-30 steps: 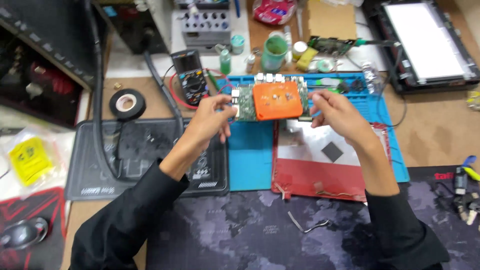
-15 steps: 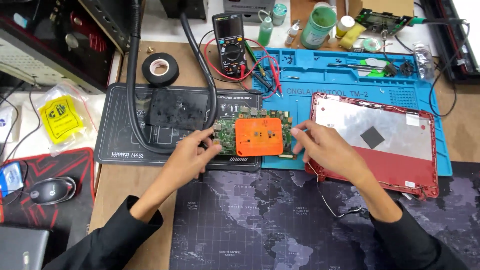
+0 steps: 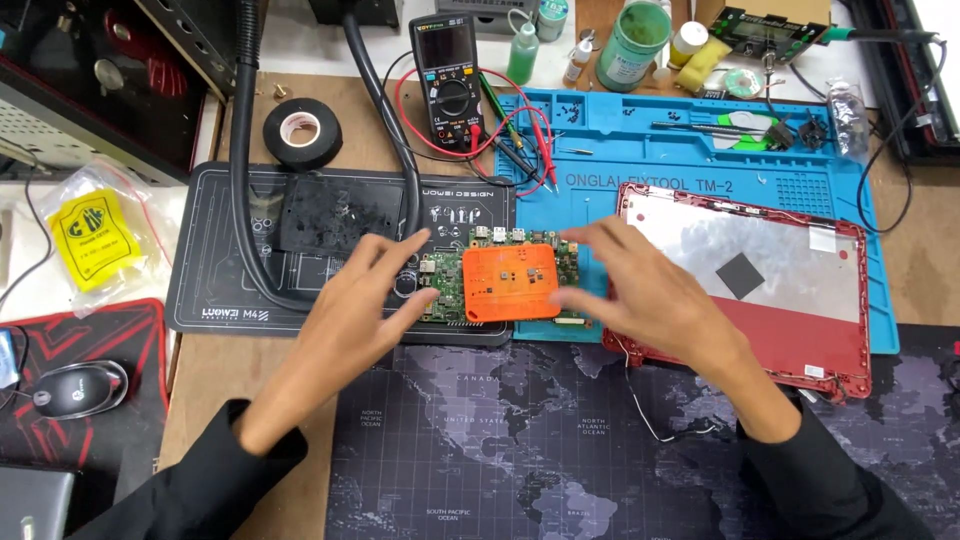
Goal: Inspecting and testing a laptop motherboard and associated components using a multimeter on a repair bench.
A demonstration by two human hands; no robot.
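A green circuit board with an orange pad (image 3: pixel 510 282) lies flat across the seam between a black work mat (image 3: pixel 230 290) and a blue silicone mat (image 3: pixel 620 140). My left hand (image 3: pixel 355 315) is spread over the board's left edge, with its fingertips at or just above the board. At the right edge my right hand (image 3: pixel 640 290) has its fingers apart and its thumb near the orange pad. Neither hand grips the board. A red laptop shell (image 3: pixel 800 330) lies inside up just right of my right hand.
A multimeter (image 3: pixel 448 70) with red and black leads, a roll of black tape (image 3: pixel 302 133), bottles and a green jar (image 3: pixel 635 35) stand at the back. Black hoses (image 3: pixel 245 150) cross the black mat. A mouse (image 3: pixel 75 388) and a yellow bag (image 3: pixel 95 237) lie at the left. A world-map desk mat (image 3: pixel 560 460) lies in front.
The board was held up in both hands, then brought down onto the mats. Both hands have now opened and let go of it.
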